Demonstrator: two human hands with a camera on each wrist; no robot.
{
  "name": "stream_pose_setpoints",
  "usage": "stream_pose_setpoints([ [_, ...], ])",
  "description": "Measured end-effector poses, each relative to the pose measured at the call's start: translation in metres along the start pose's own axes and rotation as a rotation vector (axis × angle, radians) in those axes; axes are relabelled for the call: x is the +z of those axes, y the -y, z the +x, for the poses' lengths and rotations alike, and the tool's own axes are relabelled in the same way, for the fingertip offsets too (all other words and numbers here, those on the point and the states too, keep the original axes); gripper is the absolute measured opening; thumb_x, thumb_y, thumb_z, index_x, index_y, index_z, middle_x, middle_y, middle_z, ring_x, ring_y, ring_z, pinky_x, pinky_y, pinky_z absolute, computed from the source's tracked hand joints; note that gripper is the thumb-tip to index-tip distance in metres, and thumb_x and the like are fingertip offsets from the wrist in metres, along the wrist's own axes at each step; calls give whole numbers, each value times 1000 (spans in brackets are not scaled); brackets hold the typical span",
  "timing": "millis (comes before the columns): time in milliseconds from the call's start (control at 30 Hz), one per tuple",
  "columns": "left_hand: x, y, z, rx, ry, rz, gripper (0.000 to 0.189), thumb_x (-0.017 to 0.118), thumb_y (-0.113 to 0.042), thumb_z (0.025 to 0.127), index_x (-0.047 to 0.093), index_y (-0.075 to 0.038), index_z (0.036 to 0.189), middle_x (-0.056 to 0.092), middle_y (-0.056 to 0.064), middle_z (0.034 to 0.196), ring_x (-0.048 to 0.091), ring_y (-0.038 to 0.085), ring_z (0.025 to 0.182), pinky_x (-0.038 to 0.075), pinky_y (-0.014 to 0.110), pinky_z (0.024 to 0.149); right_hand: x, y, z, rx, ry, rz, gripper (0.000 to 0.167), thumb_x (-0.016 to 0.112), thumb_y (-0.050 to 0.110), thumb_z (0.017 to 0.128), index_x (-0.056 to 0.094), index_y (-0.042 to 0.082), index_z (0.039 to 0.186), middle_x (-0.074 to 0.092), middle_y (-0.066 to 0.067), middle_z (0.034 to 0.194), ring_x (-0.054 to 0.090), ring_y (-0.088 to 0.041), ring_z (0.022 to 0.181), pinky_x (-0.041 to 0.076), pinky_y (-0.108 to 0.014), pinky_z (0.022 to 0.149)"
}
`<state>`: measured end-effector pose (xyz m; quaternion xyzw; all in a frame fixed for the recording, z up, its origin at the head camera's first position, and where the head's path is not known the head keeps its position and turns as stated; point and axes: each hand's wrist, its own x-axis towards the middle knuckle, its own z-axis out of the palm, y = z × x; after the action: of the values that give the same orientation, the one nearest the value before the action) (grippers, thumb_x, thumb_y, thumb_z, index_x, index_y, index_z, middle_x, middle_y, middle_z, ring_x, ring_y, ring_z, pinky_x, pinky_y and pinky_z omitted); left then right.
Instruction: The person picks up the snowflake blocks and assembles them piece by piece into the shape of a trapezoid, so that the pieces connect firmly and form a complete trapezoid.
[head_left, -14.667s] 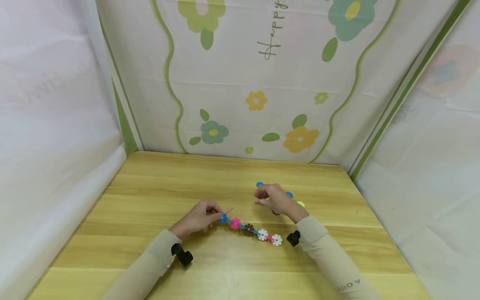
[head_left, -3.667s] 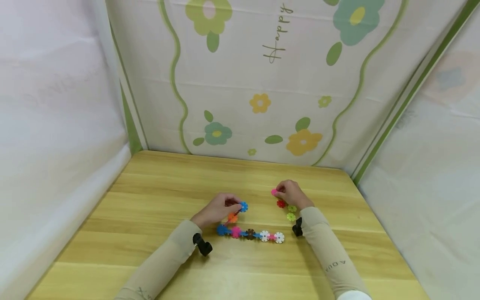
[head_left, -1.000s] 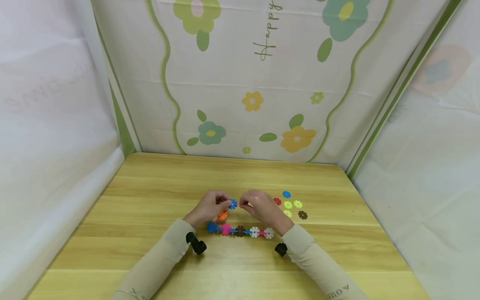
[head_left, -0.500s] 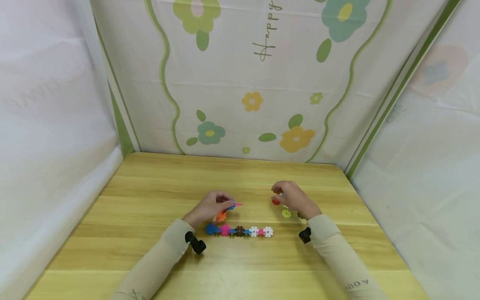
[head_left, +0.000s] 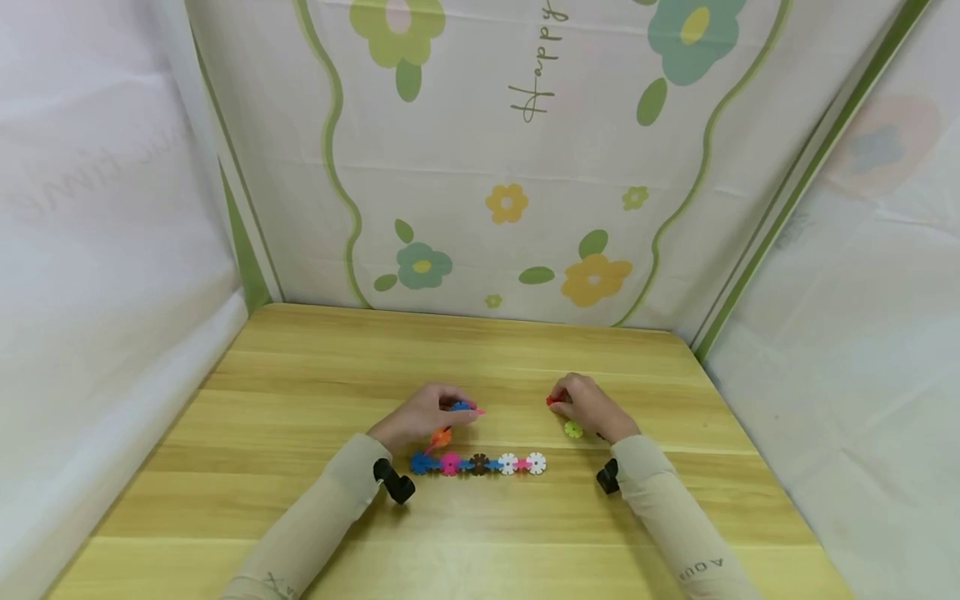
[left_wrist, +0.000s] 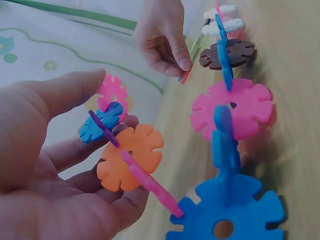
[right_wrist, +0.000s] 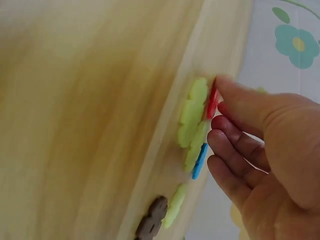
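My left hand [head_left: 422,417] holds the raised end of a chain of slotted plastic snowflake discs, its thumb on a pink disc [left_wrist: 113,93] and fingers behind a small blue disc [left_wrist: 101,122]. From there the chain runs down through an orange disc [left_wrist: 131,162] to a blue corner disc [left_wrist: 250,200]. Its row continues right along the table with a pink disc [head_left: 450,463], a brown disc [head_left: 479,464] and two white discs, the last white disc [head_left: 536,463] at the end. To the right, my right hand [head_left: 592,408] pinches a red disc [right_wrist: 213,101] low at the table.
Loose discs lie by my right hand: several yellow-green discs [right_wrist: 193,116], a blue disc [right_wrist: 200,161] and a brown disc [right_wrist: 152,218]. The wooden table [head_left: 337,342] ends at a flowered cloth wall [head_left: 435,158], with white cloth on both sides.
Earlier, the raised branch of orange and blue discs was added to the row. Lately my right hand left the pink disc on the chain, moved right and took hold of the red disc.
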<state>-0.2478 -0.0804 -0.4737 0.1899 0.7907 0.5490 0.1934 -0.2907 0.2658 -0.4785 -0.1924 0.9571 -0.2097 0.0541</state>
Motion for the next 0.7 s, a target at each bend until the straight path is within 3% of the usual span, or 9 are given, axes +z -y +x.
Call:
stream_pose_setpoints([
  [300, 0, -3, 0, 12, 27, -4, 31, 72, -39, 102, 77, -14, 120, 65, 13, 101, 50, 18, 77, 44, 27, 65, -5, -5, 4, 78, -1, 27, 30, 77, 15, 99, 71, -4, 121, 70, -14, 107, 62, -19, 88, 56, -35, 77],
  [500, 1, -5, -1, 6, 28, -1, 31, 72, -36, 102, 76, -12, 121, 66, 11, 104, 51, 19, 81, 45, 28, 67, -7, -12, 5, 96, 5, 70, 20, 77, 14, 98, 74, -1, 111, 73, -10, 100, 64, -16, 84, 57, -36, 77],
  [700, 0, -5, -1, 14, 26, -1, 32, 71, -35, 103, 75, -9, 123, 66, 10, 105, 51, 20, 82, 44, 28, 67, -8, -12, 5, 110, -57, 159, 10, 78, 11, 97, 69, 6, 99, 72, -7, 94, 65, -15, 83, 57, -31, 73],
])
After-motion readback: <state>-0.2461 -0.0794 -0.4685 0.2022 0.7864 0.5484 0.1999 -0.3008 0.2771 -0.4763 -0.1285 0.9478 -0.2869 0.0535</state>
